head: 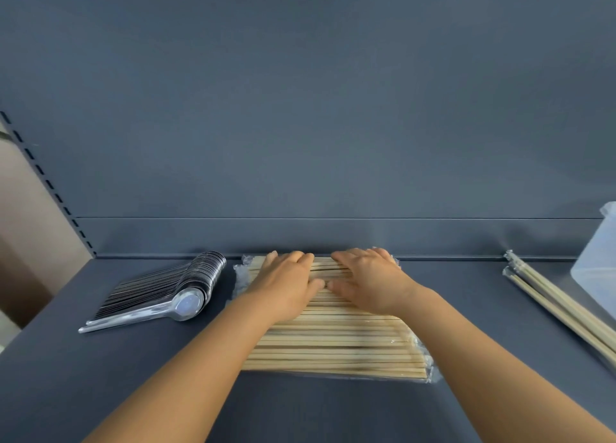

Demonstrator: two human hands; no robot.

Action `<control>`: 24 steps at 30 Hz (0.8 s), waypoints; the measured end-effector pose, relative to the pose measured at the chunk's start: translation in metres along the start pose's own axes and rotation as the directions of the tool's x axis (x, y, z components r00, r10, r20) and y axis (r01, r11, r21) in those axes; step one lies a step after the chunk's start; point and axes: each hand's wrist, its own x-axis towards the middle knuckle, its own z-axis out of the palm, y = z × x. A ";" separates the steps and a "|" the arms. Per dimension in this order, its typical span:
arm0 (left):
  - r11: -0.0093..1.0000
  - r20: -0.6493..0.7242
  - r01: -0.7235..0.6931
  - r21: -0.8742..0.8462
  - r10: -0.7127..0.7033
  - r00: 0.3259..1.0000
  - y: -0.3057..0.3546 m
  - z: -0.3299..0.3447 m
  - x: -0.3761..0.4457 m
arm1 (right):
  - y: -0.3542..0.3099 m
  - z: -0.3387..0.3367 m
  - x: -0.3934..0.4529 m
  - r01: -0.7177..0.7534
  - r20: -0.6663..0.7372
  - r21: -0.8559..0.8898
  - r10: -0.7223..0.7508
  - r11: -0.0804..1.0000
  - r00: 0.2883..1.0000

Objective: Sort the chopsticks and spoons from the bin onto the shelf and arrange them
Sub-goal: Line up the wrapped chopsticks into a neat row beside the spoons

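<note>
Wrapped chopsticks [336, 342] lie stacked mid-shelf beside the spoons [166, 286]; my left hand [286, 282] and right hand [366, 279] press flat on them, fingers straight, gripping nothing. Light, stiff, slippery in plastic, I'd judge; best squared from the ends

Two bare forearms; no sleeves; both hands [328, 281] bare, without gloves or rings.

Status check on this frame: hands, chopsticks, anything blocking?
Left hand and right hand flat on the wrapped chopstick stack. Spoon stack to its left. Loose chopsticks lie right, apart. Nothing blocking.
</note>
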 end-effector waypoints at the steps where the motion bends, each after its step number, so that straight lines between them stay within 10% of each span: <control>1: 1.000 0.019 -0.009 0.006 0.008 1.000 0.000 0.001 -0.002 | -0.002 0.000 -0.003 -0.001 0.015 0.000 0.001 1.000 1.000; 24: 0.996 0.146 -0.086 -0.017 0.088 0.985 0.004 0.018 -0.035 | -0.031 0.019 -0.057 -0.102 0.099 0.040 0.098 0.994 0.990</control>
